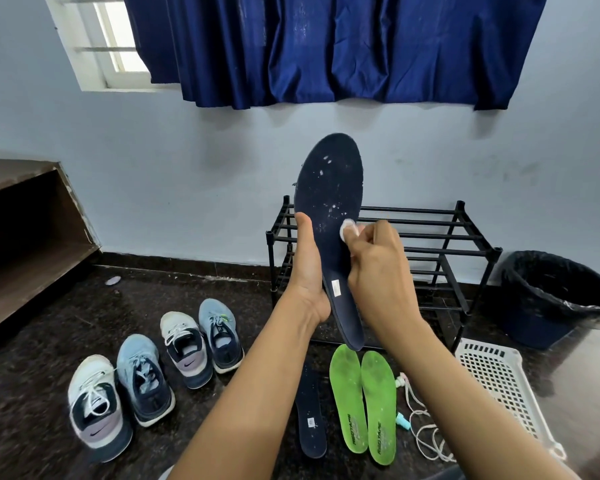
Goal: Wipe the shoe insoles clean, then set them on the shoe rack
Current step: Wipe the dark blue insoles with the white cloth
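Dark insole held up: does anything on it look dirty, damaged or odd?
The dark insole has white specks scattered over its upper half, and its edge near the toe looks frayed. The right hand presses a white pad against it.

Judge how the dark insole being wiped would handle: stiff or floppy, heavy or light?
Probably semi-stiff: the dark insole stands upright above the left hand gripping its lower half, toe not drooping. Likely light, since one hand carries it. It looks thin, so it may flex where the right hand presses the white pad.
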A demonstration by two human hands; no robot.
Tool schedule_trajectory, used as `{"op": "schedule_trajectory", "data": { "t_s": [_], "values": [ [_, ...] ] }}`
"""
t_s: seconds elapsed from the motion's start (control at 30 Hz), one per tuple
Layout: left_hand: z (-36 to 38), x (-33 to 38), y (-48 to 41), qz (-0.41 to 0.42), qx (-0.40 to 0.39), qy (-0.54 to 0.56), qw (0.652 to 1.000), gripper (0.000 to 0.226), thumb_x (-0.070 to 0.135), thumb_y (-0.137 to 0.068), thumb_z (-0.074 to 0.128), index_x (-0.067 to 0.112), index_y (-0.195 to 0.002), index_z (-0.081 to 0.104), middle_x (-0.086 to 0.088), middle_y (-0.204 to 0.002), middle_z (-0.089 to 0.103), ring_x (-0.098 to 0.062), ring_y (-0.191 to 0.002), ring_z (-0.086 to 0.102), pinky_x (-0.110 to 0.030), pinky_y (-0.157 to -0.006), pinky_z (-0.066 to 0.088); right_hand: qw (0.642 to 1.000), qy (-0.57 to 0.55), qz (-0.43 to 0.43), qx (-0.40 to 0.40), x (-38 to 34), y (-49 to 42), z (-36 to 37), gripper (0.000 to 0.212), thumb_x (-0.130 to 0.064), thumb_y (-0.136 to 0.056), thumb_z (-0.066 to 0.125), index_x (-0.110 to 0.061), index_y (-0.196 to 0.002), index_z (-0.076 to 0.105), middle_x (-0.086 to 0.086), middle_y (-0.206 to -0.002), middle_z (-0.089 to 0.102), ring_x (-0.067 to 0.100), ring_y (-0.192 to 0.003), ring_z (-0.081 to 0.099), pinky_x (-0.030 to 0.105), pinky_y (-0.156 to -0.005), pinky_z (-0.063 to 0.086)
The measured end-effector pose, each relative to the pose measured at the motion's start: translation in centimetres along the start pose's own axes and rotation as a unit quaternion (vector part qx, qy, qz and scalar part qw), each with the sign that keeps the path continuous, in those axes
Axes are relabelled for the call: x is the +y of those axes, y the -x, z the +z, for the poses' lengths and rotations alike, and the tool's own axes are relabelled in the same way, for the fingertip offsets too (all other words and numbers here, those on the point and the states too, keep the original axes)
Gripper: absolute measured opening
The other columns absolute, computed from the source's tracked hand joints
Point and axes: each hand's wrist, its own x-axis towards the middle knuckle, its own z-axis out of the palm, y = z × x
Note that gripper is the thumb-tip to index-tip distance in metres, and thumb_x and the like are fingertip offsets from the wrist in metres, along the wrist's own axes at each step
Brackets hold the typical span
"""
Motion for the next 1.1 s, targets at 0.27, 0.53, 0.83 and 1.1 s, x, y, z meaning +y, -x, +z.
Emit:
{"op": "schedule_trajectory", "data": {
  "t_s": [0.27,0.53,0.83,1.1],
  "values": [
    [0.3,0.0,0.2,0.002,0.015,-0.006,1.000,0.081,0.076,-0.089,0.023,0.015,-0.103,0.074,-0.009,-0.108,0.072,-0.023,-0.097,0.069,-0.037,-0.091,0.052,1.000,-0.004,-0.012,0.017,0.2,-0.5,-0.1,0.027,-0.026,-0.100,0.044,-0.003,-0.100,0.058,-0.003,-0.084,0.044,0.010,-0.082,0.045,0.021,-0.066,0.039],
    [0.1,0.9,0.4,0.020,0.034,-0.017,0.999,0.085,0.077,-0.089,0.018,0.013,-0.113,0.067,-0.006,-0.105,0.073,-0.019,-0.092,0.070,-0.031,-0.085,0.055,0.999,0.008,-0.040,-0.002,-0.5,-0.1,0.9,0.032,-0.028,-0.099,0.043,-0.003,-0.107,0.062,-0.009,-0.083,0.040,0.008,-0.084,0.040,0.012,-0.066,0.032],
    [-0.4,0.9,0.2,0.031,0.041,-0.030,0.998,0.097,0.081,-0.085,0.007,0.013,-0.122,0.064,-0.008,-0.108,0.073,-0.020,-0.094,0.071,-0.030,-0.082,0.058,0.995,-0.029,-0.091,-0.009,-1.1,0.5,1.3,0.034,-0.020,-0.093,0.043,-0.005,-0.109,0.069,0.003,-0.079,0.043,0.019,-0.075,0.047,0.032,-0.080,0.046],
    [-0.7,0.5,-0.4,0.018,0.029,-0.024,0.999,0.094,0.077,-0.090,0.009,0.010,-0.123,0.065,-0.011,-0.123,0.067,-0.024,-0.115,0.064,-0.033,-0.098,0.049,0.992,-0.052,-0.111,-0.013,-1.1,0.4,1.5,0.031,-0.009,-0.088,0.049,-0.010,-0.110,0.070,0.004,-0.080,0.046,0.019,-0.071,0.049,0.015,-0.079,0.039]
  ]
}}
